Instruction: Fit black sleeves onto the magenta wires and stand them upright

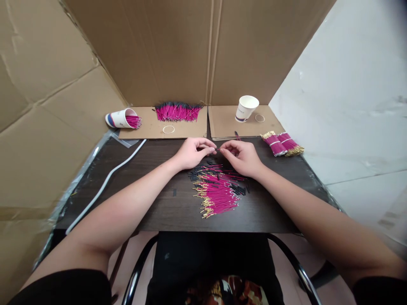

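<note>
Over the middle of the table, my left hand [195, 152] and my right hand [242, 157] meet fingertip to fingertip, both pinched closed. A thin magenta wire [218, 149] shows in the small gap between them, gripped by my right fingers. What my left thumb and finger pinch at its other end is too small to make out. Just below the hands lies a loose pile of magenta wires [219, 195] with gold-coloured ends to the left and silvery tips to the right. Short black sleeves [237, 189] are scattered on and around that pile.
At the back, black-ended magenta wires [178, 112] lie in a row on cardboard [143, 134]. A tipped paper cup [118, 119] holds wires; another cup [244, 111] stands upright. Banded wire bundles [281, 144] lie right. A white cable [106, 182] runs left. Cardboard walls [165, 51] enclose the table.
</note>
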Motion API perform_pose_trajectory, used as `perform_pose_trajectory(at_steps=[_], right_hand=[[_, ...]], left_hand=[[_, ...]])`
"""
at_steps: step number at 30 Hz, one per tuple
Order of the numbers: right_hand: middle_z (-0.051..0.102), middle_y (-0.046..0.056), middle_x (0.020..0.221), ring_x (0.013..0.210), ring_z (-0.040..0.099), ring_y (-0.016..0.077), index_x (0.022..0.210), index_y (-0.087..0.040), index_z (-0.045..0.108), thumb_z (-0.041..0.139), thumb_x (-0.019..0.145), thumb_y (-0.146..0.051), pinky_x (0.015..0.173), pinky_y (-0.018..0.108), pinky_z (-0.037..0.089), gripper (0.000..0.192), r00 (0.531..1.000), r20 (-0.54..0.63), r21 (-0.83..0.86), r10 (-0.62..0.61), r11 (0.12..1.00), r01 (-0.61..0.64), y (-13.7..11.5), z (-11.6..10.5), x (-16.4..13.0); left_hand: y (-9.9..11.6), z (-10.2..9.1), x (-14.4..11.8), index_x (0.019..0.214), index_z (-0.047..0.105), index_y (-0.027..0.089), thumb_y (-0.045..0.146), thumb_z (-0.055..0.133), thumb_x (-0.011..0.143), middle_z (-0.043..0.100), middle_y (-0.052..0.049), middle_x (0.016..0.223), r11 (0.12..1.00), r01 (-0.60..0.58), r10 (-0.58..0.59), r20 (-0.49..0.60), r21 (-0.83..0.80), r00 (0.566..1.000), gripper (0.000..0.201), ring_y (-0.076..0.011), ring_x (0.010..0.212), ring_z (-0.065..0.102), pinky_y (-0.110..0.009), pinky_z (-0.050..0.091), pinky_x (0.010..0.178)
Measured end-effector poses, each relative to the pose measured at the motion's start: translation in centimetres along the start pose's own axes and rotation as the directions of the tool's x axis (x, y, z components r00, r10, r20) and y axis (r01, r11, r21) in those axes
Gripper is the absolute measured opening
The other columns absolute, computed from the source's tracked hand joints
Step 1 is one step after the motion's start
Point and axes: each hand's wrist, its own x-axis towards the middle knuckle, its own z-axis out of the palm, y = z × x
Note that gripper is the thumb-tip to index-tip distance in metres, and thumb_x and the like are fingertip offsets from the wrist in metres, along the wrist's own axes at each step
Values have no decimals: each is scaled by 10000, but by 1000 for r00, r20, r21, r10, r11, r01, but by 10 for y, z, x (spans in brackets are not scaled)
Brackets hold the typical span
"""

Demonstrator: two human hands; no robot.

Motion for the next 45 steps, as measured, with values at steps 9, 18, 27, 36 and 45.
perform_pose_trajectory(at_steps=[9, 18, 27, 36, 45], right_hand=[[789, 65, 848, 706, 682, 222, 962, -212, 794, 729, 1026, -437, 691, 371, 565, 243, 1000, 9, -19, 15, 1000, -15, -2, -3, 2], [786, 66, 837, 699, 687, 228, 948, -216, 798, 713, 1035, -425, 656, 371, 532, 243, 1000, -16, 4, 8, 1000, -8, -1, -2, 1], [769, 60, 842, 690, 668, 214, 963, -215, 777, 727, 1029, -426, 653, 364, 528, 227, 1000, -2, 35, 17, 999, -17, -3, 0, 0], [724, 45, 786, 662, 627, 198, 915, -209, 744, 738, 985, -402, 641, 343, 519, 205, 995, -90, 14, 41, 999, -40, -1, -7, 4], [713, 39, 785, 656, 609, 195, 911, -213, 737, 731, 991, -375, 644, 347, 501, 181, 1000, -16, 34, 17, 999, -17, 4, -4, 3]], left_hand=[[0, 0, 1, 1114, 806, 128, 272, 809, 983, 856, -131, 986, 1000, 10, -11, -35, -23, 999, 194, -216, 904, 807, -413, 643, 940], [4, 0, -1, 1028, 843, 147, 348, 811, 984, 837, -99, 932, 992, -23, 30, -59, 126, 998, 208, -190, 799, 726, -356, 569, 805], [2, 1, 0, 882, 809, 166, 473, 733, 1044, 821, -92, 870, 995, -36, 40, -44, 93, 998, 356, -199, 807, 738, -375, 597, 888], [2, -12, 3, 917, 826, 172, 357, 758, 1012, 824, -74, 940, 936, 3, 57, -160, 351, 985, 218, -222, 868, 709, -389, 543, 869], [7, -18, -1, 994, 829, 214, 238, 863, 909, 814, -70, 1099, 827, -177, 172, 60, 533, 983, 95, -278, 1095, 680, -476, 525, 1064]])
